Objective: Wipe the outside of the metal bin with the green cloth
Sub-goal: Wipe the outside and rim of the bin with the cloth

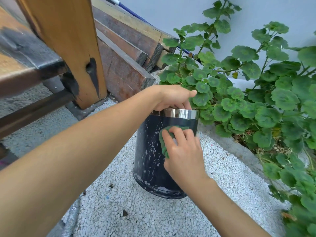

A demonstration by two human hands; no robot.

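Note:
A dark metal bin [150, 161] with a shiny chrome rim stands upright on the pebble floor, its side speckled with white spots. My left hand [172, 98] grips the bin's rim from above, fingers curled over the far edge. My right hand [183, 149] presses a green cloth [163, 142] flat against the upper side of the bin, just below the chrome band. Most of the cloth is hidden under my fingers.
A leafy green plant [256, 100] crowds the bin's right side, growing from a concrete bed [239, 147]. Stacked wooden planks [124, 53] and a wooden post [77, 48] stand behind left. A grey hose [71, 218] lies on the white pebble floor [153, 216].

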